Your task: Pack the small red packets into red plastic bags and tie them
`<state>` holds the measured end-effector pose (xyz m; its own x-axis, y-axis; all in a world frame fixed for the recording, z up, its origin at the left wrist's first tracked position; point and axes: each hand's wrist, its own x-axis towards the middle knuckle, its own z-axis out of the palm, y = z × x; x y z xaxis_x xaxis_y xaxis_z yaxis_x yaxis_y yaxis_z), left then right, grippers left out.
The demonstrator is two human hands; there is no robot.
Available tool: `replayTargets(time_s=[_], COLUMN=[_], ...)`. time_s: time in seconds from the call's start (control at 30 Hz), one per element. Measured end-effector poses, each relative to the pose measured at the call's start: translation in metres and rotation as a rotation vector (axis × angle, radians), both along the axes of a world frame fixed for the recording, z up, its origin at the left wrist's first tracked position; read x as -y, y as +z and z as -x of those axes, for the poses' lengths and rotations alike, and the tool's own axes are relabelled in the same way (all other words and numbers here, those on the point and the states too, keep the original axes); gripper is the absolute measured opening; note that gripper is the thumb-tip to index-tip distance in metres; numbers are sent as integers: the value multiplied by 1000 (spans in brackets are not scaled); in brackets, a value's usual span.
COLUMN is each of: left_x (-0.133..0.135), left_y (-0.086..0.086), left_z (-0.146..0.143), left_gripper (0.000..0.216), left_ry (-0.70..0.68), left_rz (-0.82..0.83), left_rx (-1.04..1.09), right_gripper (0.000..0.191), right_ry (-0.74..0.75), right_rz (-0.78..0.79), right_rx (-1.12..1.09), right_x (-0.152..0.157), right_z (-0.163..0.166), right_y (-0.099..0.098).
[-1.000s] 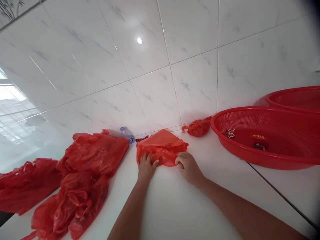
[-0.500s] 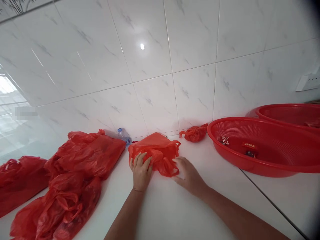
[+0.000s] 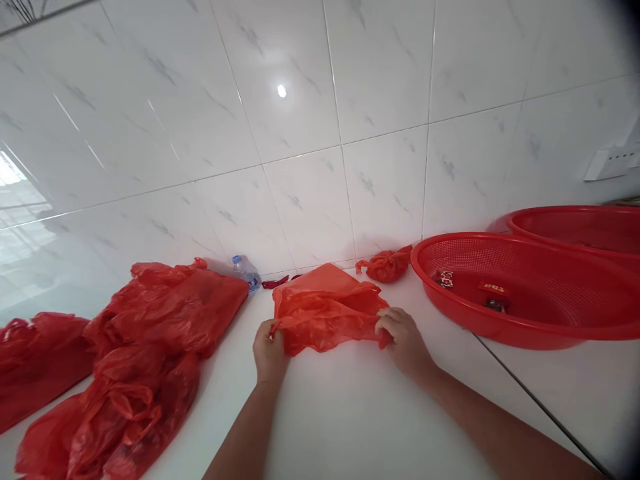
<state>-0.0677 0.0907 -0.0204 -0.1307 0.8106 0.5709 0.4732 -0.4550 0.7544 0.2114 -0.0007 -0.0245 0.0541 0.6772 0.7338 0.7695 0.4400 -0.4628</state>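
Red plastic bag [image 3: 327, 323] lay on the white tabletop [image 3: 340, 417] straight ahead of me, near the tiled wall [image 3: 300, 100], its far part flat and smooth, its near part thin and wrinkled, stretched between my two hands. Left hand [image 3: 271, 350]: fingers curled nearly closed, thumb in, pinching the bag's near left edge. Right hand [image 3: 406, 341]: fingers bent over, mostly closed, gripping the near right corner, a bit of film poking out below the fingers. Behind the bag, to its left, I had a dark red strip [image 3: 275, 283], too small to identify, and next to that a clear bottle with a blue cap [image 3: 245, 273] near the wall. Small knotted red bag [image 3: 387, 267] sat behind my right hand, just beside a red perforated plastic basket [image 3: 565, 300] holding a few small items, blurry. Second red basket [image 3: 575, 220] stood behind it. Off to my left, bulky crumpled red bags [image 3: 170, 307] lay bunched together. Wall socket [image 3: 611, 162] at far right.
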Motion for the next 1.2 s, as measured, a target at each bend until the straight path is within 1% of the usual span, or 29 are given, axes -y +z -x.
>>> replayTargets(time_s=[0.07, 0.17, 0.27, 0.33, 0.4, 0.43, 0.53, 0.6, 0.67, 0.73, 0.77, 0.87, 0.93, 1.0, 1.03, 1.1, 1.13, 1.2], left_x=[-2, -5, -5, -3, 0, 2, 4, 4, 5, 9, 13, 29, 39, 46, 48, 51, 53, 59], left_y=[0, 2, 7, 9, 10, 10, 10, 9, 8, 7, 7, 9, 11, 14, 16, 20, 22, 28], left_z=[7, 12, 14, 13, 10, 8, 2, -3, -7, -12, -14, -23, -27, -29, -30, -32, -33, -38], left_gripper=[19, 18, 17, 15, 14, 13, 14, 16, 16, 15, 15, 18, 20, 20, 19, 16, 15, 13], left_ry=[55, 95, 107, 86, 33, -5, -157, -262, -351, -424, -458, -536, -556, -536, -518, -483, -478, -507], left_rz=[55, 96, 101, 106, 127, 146, 233, 305, 374, 436, 466, 540, 560, 538, 518, 480, 467, 453], left_rx=[114, 227, 310, 371, 446, 490, 636, 722, 788, 830, 840, 838, 826, 795, 778, 755, 749, 731], right_gripper=[25, 24, 24, 26, 29, 32, 41, 53, 62, 61, 58, 44, 32, 23, 19, 15, 14, 17], right_ry=[-42, -107, -187, -232, -242, -221, -87, -2, 37, 22, -13, -188, -276, -280, -242, -97, -10, 135], right_rz=[-29, -56, -103, -117, -67, -12, 217, 340, 394, 400, 398, 349, 228, 50, -34, -141, -157, -132], right_rx=[-5, 21, 114, 164, 198, 219, 299, 338, 360, 371, 365, 292, 256, 250, 254, 272, 285, 293], right_x=[3, 6, 4, 2, 0, 0, 3, 6, 6, -2, -8, -27, -32, -25, -17, 2, 11, 25], right_z=[-14, -29, -39, -43, -44, -44, -36, -27, -18, -8, -4, 4, 7, 11, 15, 26, 33, 48], right_y=[-2, -4, -3, -3, -4, -6, -15, -21, -24, -24, -23, -14, -4, 7, 12, 20, 22, 24])
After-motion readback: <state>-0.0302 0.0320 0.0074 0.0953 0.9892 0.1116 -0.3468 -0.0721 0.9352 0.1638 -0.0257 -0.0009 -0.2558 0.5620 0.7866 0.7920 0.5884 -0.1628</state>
